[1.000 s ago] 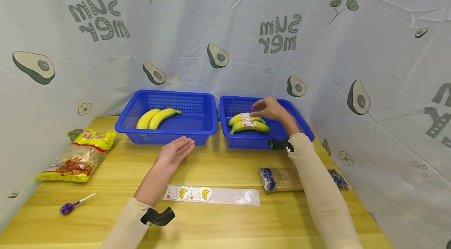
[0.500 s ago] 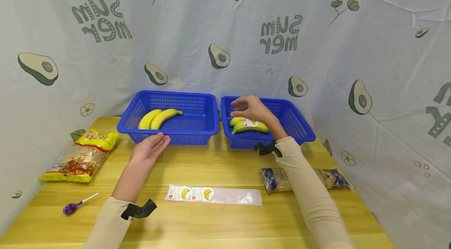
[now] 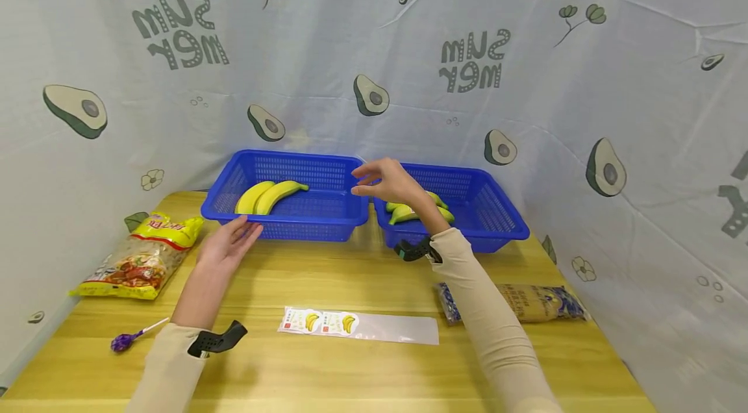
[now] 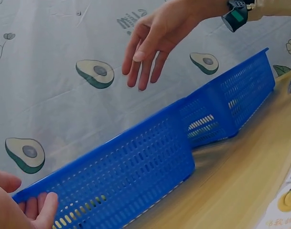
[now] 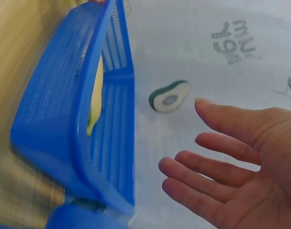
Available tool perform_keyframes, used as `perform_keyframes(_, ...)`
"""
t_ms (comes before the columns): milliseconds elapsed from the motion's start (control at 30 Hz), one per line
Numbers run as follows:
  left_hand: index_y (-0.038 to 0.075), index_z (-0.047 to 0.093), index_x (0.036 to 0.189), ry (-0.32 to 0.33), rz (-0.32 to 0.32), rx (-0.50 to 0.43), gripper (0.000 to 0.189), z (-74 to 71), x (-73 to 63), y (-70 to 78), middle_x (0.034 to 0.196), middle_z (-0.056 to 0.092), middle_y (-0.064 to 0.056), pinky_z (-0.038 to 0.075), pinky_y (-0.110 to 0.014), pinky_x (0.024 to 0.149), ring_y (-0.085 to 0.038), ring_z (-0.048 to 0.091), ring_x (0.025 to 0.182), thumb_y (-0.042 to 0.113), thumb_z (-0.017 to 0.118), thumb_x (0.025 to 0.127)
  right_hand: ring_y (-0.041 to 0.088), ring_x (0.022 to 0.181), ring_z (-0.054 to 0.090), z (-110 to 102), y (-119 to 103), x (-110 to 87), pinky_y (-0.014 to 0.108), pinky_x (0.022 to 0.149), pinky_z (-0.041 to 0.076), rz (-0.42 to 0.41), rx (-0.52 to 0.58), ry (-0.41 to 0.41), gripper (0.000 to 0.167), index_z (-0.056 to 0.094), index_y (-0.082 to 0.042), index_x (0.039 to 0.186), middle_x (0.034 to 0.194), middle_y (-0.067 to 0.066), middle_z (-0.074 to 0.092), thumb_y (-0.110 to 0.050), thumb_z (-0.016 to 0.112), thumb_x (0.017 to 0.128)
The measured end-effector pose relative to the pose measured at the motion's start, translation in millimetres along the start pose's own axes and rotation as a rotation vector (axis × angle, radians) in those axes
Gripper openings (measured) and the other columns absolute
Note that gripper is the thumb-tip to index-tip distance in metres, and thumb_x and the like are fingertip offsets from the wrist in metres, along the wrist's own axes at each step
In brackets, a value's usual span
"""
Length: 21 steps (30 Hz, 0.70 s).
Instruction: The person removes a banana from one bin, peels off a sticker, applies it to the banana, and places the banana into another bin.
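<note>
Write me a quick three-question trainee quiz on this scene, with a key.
1. How many bananas lie in the left basket?
2. True or false: the right hand grips a banana.
3. Where is the purple lollipop? A: in the right basket. B: on the label strip. C: on the table, nearer the person than the yellow food bag.

Key: 1. Two. 2. False; that hand holds nothing. 3. C.

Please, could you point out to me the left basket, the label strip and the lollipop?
Left basket (image 3: 304, 231): head view, on its front wall.
Label strip (image 3: 368, 326): head view, on its blank backing.
Lollipop (image 3: 122, 342): head view, on its purple-wrapped head.
</note>
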<state>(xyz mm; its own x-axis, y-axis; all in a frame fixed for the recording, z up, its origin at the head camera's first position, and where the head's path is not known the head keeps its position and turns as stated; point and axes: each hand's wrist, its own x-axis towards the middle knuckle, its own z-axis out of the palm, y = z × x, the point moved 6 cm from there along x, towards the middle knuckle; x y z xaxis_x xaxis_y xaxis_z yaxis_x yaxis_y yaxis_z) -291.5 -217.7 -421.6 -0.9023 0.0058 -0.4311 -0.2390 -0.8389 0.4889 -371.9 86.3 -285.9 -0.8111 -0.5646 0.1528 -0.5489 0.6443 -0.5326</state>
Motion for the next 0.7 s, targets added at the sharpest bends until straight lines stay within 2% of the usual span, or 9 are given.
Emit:
perform_keyframes(167, 0.020, 0.025, 0.167, 0.019, 0.015, -0.032, 0.068, -7.1, -0.1, 9.5, 0.138, 0.048, -0.005, 0.044, -0.030, 0.118, -0.015, 0.048, 0.138, 0.000, 0.053, 0.110, 0.029, 0.122, 0.072, 10, -13, 12.5, 0.042, 0.102, 0.061, -0.034, 0.037, -0.012, 0.045, 0.069, -0.001, 0.141, 0.140, 0.016, 0.071, -0.020, 0.079, 0.101)
perform_keyframes(267, 0.024, 0.027, 0.168, 0.061, 0.021, -0.079, 0.072, -11.0, 2.1, 16.2, 0.133, 0.050, -0.003, 0.043, -0.029, 0.118, -0.013, 0.052, 0.130, 0.000, 0.058, 0.108, 0.028, 0.123, 0.072, 16, -22, 21.2, 0.041, 0.102, 0.061, -0.055, 0.054, -0.026, 0.044, 0.069, -0.002, 0.141, 0.141, 0.016, 0.071, -0.020, 0.079, 0.102)
perform_keyframes(333, 0.027, 0.023, 0.170, 0.059, 0.023, -0.104, 0.075, -13.0, 1.7, 20.5, 0.135, 0.048, -0.001, 0.041, -0.028, 0.119, -0.011, 0.049, 0.133, 0.000, 0.056, 0.108, 0.028, 0.123, 0.072, 20, -28, 27.5, 0.041, 0.102, 0.061, -0.068, 0.061, -0.038, 0.044, 0.069, -0.002, 0.141, 0.141, 0.016, 0.070, -0.021, 0.078, 0.102)
perform_keyframes(467, 0.031, 0.021, 0.171, 0.044, 0.025, -0.173, 0.078, -17.5, -1.5, 26.7, 0.159, 0.038, 0.006, 0.039, -0.027, 0.121, -0.010, 0.038, 0.150, 0.001, 0.057, 0.109, 0.025, 0.123, 0.072, 29, -40, 41.1, 0.038, 0.101, 0.061, -0.088, 0.071, -0.058, 0.042, 0.070, -0.005, 0.140, 0.139, 0.013, 0.072, -0.023, 0.078, 0.103)
perform_keyframes(533, 0.031, 0.023, 0.171, 0.044, 0.029, -0.204, 0.078, -20.0, -2.4, 28.5, 0.165, 0.032, 0.009, 0.038, -0.028, 0.122, -0.007, 0.033, 0.154, 0.001, 0.058, 0.108, 0.025, 0.124, 0.071, 34, -46, 47.8, 0.036, 0.102, 0.060, -0.101, 0.084, -0.072, 0.041, 0.071, -0.004, 0.140, 0.137, 0.012, 0.073, -0.022, 0.077, 0.103)
perform_keyframes(633, 0.032, 0.024, 0.171, 0.054, 0.040, -0.231, 0.078, -23.5, -2.6, 31.0, 0.166, 0.031, 0.010, 0.038, -0.028, 0.122, -0.006, 0.032, 0.155, 0.001, 0.060, 0.108, 0.025, 0.125, 0.070, 45, -55, 57.6, 0.031, 0.104, 0.059, -0.112, 0.116, -0.103, 0.040, 0.070, -0.003, 0.140, 0.136, 0.013, 0.073, -0.021, 0.076, 0.104)
perform_keyframes(700, 0.032, 0.027, 0.170, 0.070, 0.046, -0.244, 0.079, -25.4, -2.1, 32.2, 0.161, 0.035, 0.009, 0.040, -0.028, 0.121, -0.004, 0.034, 0.153, 0.001, 0.062, 0.107, 0.026, 0.127, 0.070, 54, -60, 64.3, 0.028, 0.104, 0.058, -0.119, 0.137, -0.121, 0.040, 0.070, -0.002, 0.140, 0.137, 0.014, 0.073, -0.020, 0.075, 0.105)
